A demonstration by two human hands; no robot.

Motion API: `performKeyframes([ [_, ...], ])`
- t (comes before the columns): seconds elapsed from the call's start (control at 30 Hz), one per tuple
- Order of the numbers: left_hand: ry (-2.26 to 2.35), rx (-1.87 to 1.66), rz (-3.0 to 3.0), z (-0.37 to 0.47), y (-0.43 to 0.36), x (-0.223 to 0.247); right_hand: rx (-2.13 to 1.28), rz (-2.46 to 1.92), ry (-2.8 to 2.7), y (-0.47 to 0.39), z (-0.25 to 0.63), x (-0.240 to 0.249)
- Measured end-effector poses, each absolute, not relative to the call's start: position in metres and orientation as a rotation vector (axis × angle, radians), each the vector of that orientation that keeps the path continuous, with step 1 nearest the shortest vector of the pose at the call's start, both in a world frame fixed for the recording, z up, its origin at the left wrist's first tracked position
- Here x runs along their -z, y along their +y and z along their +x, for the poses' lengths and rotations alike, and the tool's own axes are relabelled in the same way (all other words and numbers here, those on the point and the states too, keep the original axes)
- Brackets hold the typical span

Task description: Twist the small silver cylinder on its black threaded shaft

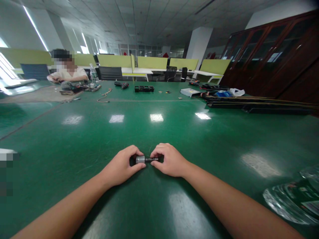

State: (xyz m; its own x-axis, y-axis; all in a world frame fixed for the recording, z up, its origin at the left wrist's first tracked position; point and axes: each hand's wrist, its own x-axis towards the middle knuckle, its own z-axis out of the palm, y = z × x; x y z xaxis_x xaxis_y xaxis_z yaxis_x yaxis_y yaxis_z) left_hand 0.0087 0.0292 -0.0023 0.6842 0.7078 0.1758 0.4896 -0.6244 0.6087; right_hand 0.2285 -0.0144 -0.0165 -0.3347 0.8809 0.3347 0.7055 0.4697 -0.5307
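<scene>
Low over the green table, at the middle of the head view, lies a small part made of a silver metal cylinder [140,159] and a thin dark ringed shaft [152,159]. It looks level, with the shaft pointing right. The thumb and index finger of my left hand [123,165] are closed round the cylinder. My right hand [171,160] has its thumb and fingertips at the shaft, closed about it from both sides. Whether the part touches the tabletop I cannot tell.
A clear plastic bottle [294,199] lies at the near right. Far back are a cordless drill [121,85], a black block [144,89], a cord [103,97] and a pale box [190,92]. Long black bars [249,103] lie at right. Another person [72,73] sits at far left.
</scene>
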Motion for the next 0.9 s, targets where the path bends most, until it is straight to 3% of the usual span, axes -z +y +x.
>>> performKeyframes([
  [0.73, 1.012, -0.573, 2.391, 0.008, 0.0287, 0.0022, -0.334, -1.438, -2.048, -0.0119, 0.2322, 0.0163],
  [0.9, 1.062, -0.572, 2.388, 0.0086, 0.0289, 0.0021, -0.285, -1.629, -1.921, -0.0092, 0.2358, 0.0172],
])
